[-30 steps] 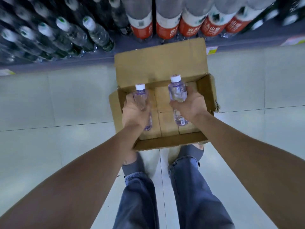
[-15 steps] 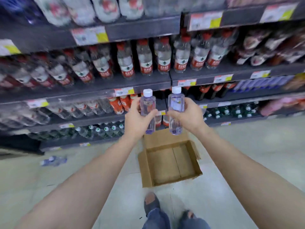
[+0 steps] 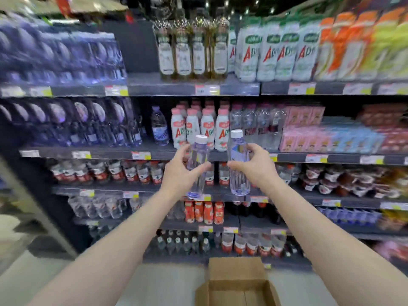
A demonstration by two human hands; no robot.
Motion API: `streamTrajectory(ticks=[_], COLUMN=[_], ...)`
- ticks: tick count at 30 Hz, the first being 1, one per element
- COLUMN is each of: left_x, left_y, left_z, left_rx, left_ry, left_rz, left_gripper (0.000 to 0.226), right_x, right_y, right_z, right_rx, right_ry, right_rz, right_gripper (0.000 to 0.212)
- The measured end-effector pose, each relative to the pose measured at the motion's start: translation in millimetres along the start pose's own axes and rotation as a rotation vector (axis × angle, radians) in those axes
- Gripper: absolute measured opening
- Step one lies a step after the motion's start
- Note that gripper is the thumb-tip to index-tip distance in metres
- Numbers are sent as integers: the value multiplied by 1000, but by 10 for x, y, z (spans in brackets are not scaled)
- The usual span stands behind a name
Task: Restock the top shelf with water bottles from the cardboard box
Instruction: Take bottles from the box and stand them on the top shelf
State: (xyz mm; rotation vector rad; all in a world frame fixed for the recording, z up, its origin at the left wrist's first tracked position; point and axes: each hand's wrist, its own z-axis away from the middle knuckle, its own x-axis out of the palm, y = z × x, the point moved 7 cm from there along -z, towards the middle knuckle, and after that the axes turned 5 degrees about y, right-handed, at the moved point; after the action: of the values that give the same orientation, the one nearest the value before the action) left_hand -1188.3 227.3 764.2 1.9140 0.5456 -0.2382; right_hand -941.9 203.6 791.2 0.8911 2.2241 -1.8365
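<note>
My left hand (image 3: 180, 173) grips a clear, purple-tinted water bottle (image 3: 198, 157) with a white cap, held upright. Just to its right, my right hand (image 3: 254, 166) holds a second bottle of the same kind (image 3: 238, 173), also upright. Both bottles are raised in front of the middle shelves. The top shelf (image 3: 154, 89) runs across above them, with a bare gap between purple water packs (image 3: 61, 56) on the left and tall bottles (image 3: 192, 47) to the right. The open cardboard box (image 3: 237, 281) sits on the floor below, showing nothing inside.
Shelves full of drinks fill the view: white bottles with pink caps (image 3: 198, 127), red-labelled bottles (image 3: 123, 173) lower down, pink and blue cartons (image 3: 320, 135) at right. Pale floor tiles (image 3: 165, 283) lie around the box. A dark upright shelf end (image 3: 33, 184) stands at left.
Both hands lifted the two bottles out of the box and up to shelf height. The view rose from the box on the floor to the upper shelves.
</note>
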Motion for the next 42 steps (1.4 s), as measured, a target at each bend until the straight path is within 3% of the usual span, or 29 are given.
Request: streamTrajectory(ticks=[3, 13, 25, 34, 38, 42], left_x=[-508, -1942, -3352, -4125, -4231, -4214], left_y=[403, 848, 82, -625, -868, -943], left_z=[-25, -189, -1215, -2226, -2644, -2970], left_rx=[39, 46, 120, 137, 116, 113], left_ry=[74, 215, 224, 160, 149, 138], left_rz=[32, 75, 77, 83, 157, 180], left_gripper=[73, 86, 88, 88, 93, 92], right_x=[-52, 354, 1720, 2726, 3040, 3226], right_y=[-616, -2042, -3104, -3831, -4048, -4147], right_z=[108, 277, -131, -636, -925, -1236], right_rx=[-66, -235, -246, -231, -237, -250], right_ry=[5, -37, -19, 59, 73, 75], right_rz=[-32, -71, -147, -173, -134, -94], right_gripper=[90, 81, 93, 77, 62, 63])
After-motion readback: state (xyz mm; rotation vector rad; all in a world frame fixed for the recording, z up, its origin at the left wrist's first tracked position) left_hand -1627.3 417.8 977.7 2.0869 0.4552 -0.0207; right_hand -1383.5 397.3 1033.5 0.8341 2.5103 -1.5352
